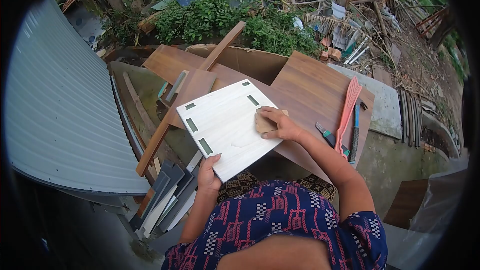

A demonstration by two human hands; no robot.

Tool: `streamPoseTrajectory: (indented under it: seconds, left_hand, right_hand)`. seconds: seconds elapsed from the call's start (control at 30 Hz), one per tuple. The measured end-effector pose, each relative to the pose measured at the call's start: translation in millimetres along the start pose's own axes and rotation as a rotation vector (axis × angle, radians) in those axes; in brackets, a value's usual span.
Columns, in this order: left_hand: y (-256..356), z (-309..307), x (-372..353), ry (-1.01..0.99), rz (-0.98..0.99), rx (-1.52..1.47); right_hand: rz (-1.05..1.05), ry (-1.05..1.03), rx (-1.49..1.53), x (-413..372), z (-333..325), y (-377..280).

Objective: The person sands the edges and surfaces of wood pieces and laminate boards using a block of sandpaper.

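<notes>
A white rectangular board (230,132) with several dark green slots lies tilted in front of me, over brown wooden boards. My left hand (209,172) grips its lower left edge, thumb on top. On the board's right side, my right hand (279,124) holds a small tan pad (265,123) flat against the white surface, its fingers curled over the pad. Part of the pad is hidden under the fingers.
Brown boards (320,90) spread beyond the white one. On them at the right are a pink saw-like tool (347,115), a hammer (356,130) and a cutter (326,134). A wooden strip (155,145) and stacked offcuts (165,197) are at the left, beside a corrugated metal sheet (65,105).
</notes>
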State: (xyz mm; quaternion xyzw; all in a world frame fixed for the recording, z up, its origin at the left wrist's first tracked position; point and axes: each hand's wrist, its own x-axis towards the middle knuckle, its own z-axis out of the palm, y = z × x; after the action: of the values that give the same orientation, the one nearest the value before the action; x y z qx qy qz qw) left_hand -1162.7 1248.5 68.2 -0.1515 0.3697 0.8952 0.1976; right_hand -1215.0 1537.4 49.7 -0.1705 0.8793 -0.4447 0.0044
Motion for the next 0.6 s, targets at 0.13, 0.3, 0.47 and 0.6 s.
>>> streamPoseTrajectory:
  seconds: [0.13, 0.3, 0.47, 0.6]
  left_hand:
    - [1, 4, 4, 0.077, 0.001, -0.056]
    - [-1, 7, 6, 0.001, 0.104, -0.044]
    - [-4, 8, -2, -0.005, 0.094, -0.062]
    - [-12, -10, 3, 0.022, 0.021, -0.049]
  right_hand:
    - [-0.096, 0.034, -0.209, 1, 8, 28]
    - [-0.314, -0.033, -0.157, -1, 59, -29]
    - [-0.449, -0.103, -0.214, 21, 78, -105]
    - [-0.208, 0.208, -0.368, 83, 72, -12]
